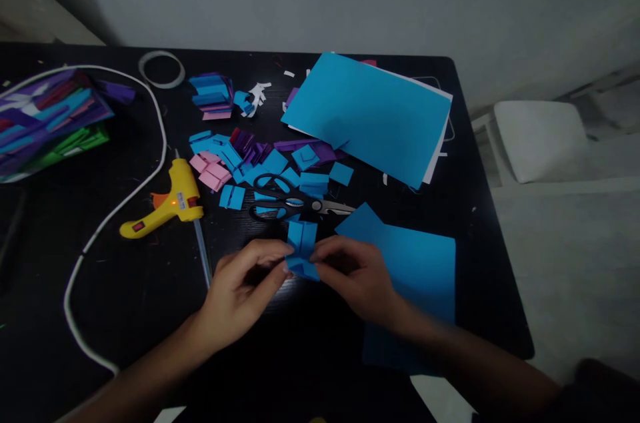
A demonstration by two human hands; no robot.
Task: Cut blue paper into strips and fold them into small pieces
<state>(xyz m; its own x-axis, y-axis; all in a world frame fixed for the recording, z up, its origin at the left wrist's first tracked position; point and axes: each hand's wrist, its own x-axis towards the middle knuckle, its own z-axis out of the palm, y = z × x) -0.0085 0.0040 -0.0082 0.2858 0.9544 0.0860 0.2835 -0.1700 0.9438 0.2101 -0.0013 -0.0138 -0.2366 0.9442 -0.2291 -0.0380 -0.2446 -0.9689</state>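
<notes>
Two bare hands face each other over a black table point(165, 336), a small gap between them, fingertips pinched on opposite sides of one folded blue paper point(303, 233). The left hand point(247, 283) grips its left edge and the right hand point(357, 273) its right edge; one part of the paper stands out beyond the fingers, another spreads toward the wearer

Just beyond the paper lie black-handled scissors point(317, 205), handles to the left, blades to the right, between the hands and a loose heap of folded pieces: blue point(301, 181), pink point(214, 176) and purple point(257, 153). One handle loop lies over some blue pieces. Farther out are a small stack point(213, 97) of folded pieces, white scraps point(257, 97) and, to its left, a tape ring point(161, 69)

Left of the left hand, a yellow glue gun point(183, 195) lies on its side, a small orange light glowing on it; its glue stick point(202, 253) reaches close to that hand. A white cord point(107, 214) curves past, and a bag point(53, 123) of colored paper sits farther left

Beside the right hand is a blue sheet point(420, 266), partly hidden by the right forearm. Beyond it, a larger blue sheet point(373, 116) covers most of a white one point(434, 163). A white chair point(543, 139) stands off the table, far right
</notes>
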